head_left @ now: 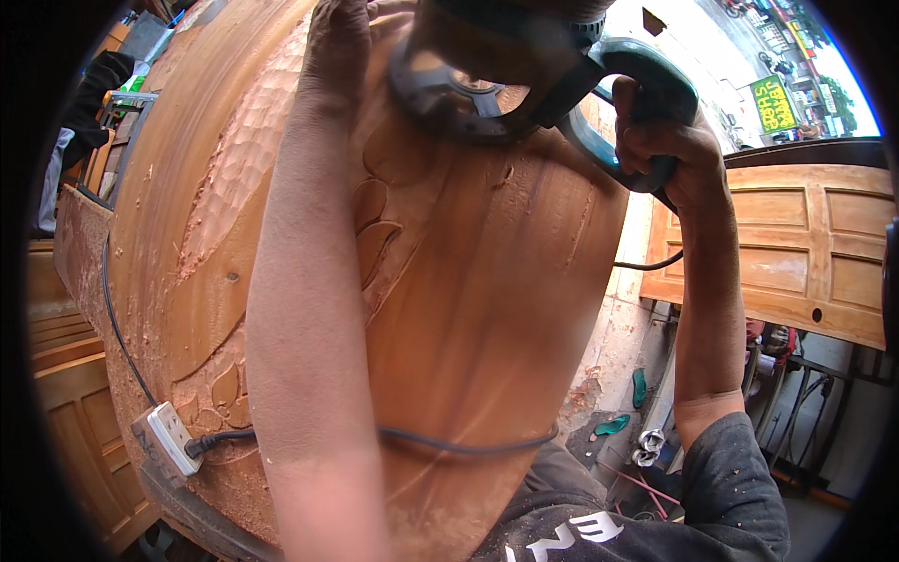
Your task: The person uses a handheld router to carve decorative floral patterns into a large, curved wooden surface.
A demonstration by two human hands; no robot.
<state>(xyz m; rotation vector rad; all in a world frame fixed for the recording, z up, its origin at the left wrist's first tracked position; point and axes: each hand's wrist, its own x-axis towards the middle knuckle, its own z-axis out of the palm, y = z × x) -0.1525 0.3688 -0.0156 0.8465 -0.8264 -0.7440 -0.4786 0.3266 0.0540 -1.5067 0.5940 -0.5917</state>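
Note:
A teal and black power router [506, 47] with an open round base rests on a wide brown wooden panel [487, 309]. My right hand [670, 140] is closed round its looped rear handle, fingers wrapped. My left hand [346, 23] is at the top edge beside the router's base, mostly cut off, and its fingers do not show. My left forearm crosses over the panel. Under and around it, the wood bears carved leaf shapes [375, 234] and a rough, gouged strip [248, 140]. Sawdust and shavings lie on the surface.
A white socket block [173, 436] with a black plug sits at the panel's left; its dark cord [468, 442] runs across toward me. Panelled doors [805, 244] stand at right and lower left. Green sandals [613, 424] lie on the floor. A street shows at upper right.

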